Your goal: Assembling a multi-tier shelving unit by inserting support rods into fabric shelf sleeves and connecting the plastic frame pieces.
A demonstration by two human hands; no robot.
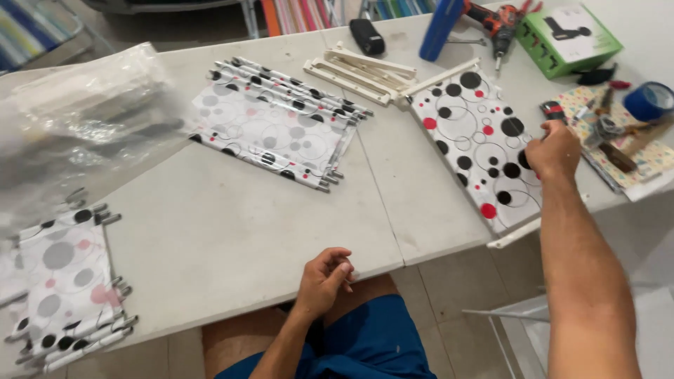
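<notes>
Head view: my right hand [554, 149] reaches out over the far right of the white desk [232, 238], its fingers curled shut and resting on the right edge of the spotted fabric panel [477, 140], though I cannot tell whether they pinch anything; the panel lies just left of that hand, its long axis running away from me and a little leftward, toward the white plastic frame pieces [361, 70]. My left hand [324, 279] sits loosely closed and empty at the desk's near edge, well apart from the panel, so the right is nearer. A drill [500, 24], green box [567, 36] and blue tape roll [649, 100] crowd the far right corner, pale floor tiles below
</notes>
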